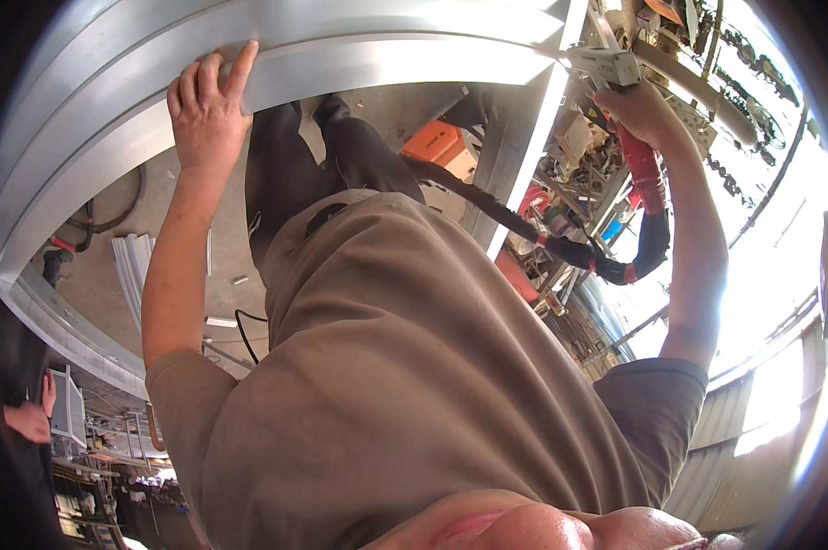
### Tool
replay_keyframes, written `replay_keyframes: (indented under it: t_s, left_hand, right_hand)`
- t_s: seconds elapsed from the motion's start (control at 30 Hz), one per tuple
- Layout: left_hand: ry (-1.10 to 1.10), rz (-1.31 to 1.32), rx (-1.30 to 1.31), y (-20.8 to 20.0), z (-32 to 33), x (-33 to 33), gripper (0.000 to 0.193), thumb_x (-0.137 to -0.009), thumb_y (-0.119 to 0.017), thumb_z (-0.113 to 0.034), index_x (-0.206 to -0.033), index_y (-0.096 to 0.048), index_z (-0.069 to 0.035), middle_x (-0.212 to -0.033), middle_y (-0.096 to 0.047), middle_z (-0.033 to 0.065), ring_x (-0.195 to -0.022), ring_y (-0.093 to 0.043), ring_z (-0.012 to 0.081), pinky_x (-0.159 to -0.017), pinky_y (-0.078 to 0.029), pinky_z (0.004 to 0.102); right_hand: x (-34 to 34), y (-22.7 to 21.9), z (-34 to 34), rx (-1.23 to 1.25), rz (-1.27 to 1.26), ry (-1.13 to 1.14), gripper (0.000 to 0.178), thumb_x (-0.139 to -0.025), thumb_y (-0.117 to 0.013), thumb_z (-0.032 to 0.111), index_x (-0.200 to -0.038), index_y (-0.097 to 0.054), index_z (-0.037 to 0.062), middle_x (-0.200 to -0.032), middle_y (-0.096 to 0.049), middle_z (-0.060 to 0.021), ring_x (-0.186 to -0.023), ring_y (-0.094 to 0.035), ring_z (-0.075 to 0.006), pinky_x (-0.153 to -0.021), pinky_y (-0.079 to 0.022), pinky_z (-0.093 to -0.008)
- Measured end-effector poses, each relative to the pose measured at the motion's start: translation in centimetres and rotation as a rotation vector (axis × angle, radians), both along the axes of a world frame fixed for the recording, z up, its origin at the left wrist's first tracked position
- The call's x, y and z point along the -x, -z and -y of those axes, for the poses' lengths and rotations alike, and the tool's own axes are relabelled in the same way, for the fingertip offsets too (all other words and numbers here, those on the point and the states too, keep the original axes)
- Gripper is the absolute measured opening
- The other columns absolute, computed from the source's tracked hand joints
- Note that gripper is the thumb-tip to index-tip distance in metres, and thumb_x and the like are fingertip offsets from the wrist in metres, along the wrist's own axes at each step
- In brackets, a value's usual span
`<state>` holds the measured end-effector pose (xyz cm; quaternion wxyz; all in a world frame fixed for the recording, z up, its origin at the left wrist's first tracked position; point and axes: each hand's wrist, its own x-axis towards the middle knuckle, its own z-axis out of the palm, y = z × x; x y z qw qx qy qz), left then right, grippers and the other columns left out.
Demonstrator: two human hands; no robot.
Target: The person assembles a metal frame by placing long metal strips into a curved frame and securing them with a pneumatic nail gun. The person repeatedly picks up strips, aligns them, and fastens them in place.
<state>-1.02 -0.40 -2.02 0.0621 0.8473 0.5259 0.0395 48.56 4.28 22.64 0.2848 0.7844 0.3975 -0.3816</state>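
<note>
A long silvery metal panel (pixel 386 62) with ridges stretches across the top of the view. My left hand (pixel 210 96) lies on its near edge, fingers spread over the metal and holding nothing. At upper right, my right hand (pixel 648 112) is wrapped round a handheld welding gun (pixel 607 66) with a boxy grey head. The gun's thin tip points left, at the corner where the panel meets a bright metal bar (pixel 538 137); whether it touches cannot be made out. A thick hose (pixel 574 252), wrapped in red and black, loops from the grip down past my body.
An orange box (pixel 435 143) stands on the floor beyond my legs. Light metal strips (pixel 134 266) and a dark cable (pixel 116 220) lie at left. Cluttered shelving (pixel 574 174) fills the right side. Another person's hand (pixel 29 422) shows at the far left.
</note>
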Motion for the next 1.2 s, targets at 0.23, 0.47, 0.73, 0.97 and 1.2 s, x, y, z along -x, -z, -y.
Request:
replay_keyframes:
  t_s: [0.23, 0.47, 0.73, 0.97, 1.2]
  left_hand:
    - [-0.004, 0.008, -0.019, 0.2, 0.0, 0.0, 0.107, -0.064, -0.09, -0.012, -0.157, -0.045, -0.04, -0.132, -0.052, 0.0013, -0.124, -0.054, 0.0267, -0.107, -0.046, 0.0475]
    - [-0.019, 0.05, 0.035, -0.2, 0.1, -0.1, 0.111, -0.062, -0.091, -0.011, -0.158, -0.044, -0.04, -0.133, -0.051, 0.0016, -0.125, -0.053, 0.0267, -0.108, -0.045, 0.0471]
    - [-0.021, 0.05, 0.007, 0.0, 0.2, 0.0, 0.111, -0.061, -0.09, -0.01, -0.158, -0.044, -0.041, -0.132, -0.052, 0.0011, -0.123, -0.054, 0.0265, -0.107, -0.045, 0.0467]
    - [-0.023, 0.027, -0.011, 0.3, 0.2, 0.0, 0.108, -0.065, -0.088, -0.009, -0.158, -0.044, -0.041, -0.131, -0.052, 0.0012, -0.124, -0.054, 0.0265, -0.108, -0.045, 0.0471]
    - [-0.024, 0.022, 0.012, 0.1, 0.2, 0.0, 0.106, -0.067, -0.087, -0.011, -0.158, -0.043, -0.042, -0.131, -0.051, 0.001, -0.124, -0.054, 0.0264, -0.11, -0.045, 0.0478]
  right_hand:
    - [1.4, 0.3, -0.4, -0.056, -0.017, 0.045, 0.034, -0.09, -0.072, 0.029, -0.101, -0.069, -0.0026, -0.081, -0.068, -0.0063, -0.065, -0.067, -0.0153, -0.06, -0.057, -0.0327]
    - [2.4, 0.1, -1.0, -0.018, -0.004, 0.011, 0.032, -0.092, -0.073, 0.028, -0.101, -0.07, -0.0021, -0.08, -0.068, -0.0051, -0.063, -0.067, -0.0149, -0.059, -0.057, -0.0317]
    - [2.6, 0.1, -1.6, 0.035, -0.025, 0.021, 0.03, -0.092, -0.072, 0.027, -0.101, -0.069, -0.001, -0.079, -0.067, -0.0043, -0.062, -0.066, -0.014, -0.057, -0.056, -0.0306]
    - [2.1, 0.1, -1.2, -0.005, -0.002, 0.029, 0.03, -0.091, -0.071, 0.026, -0.103, -0.067, -0.0016, -0.081, -0.065, -0.0038, -0.062, -0.066, -0.0136, -0.056, -0.055, -0.0292]
    - [2.0, -0.3, -1.0, 0.008, 0.003, 0.056, 0.032, -0.091, -0.071, 0.026, -0.105, -0.066, -0.0016, -0.082, -0.066, -0.005, -0.062, -0.066, -0.014, -0.056, -0.055, -0.0297]
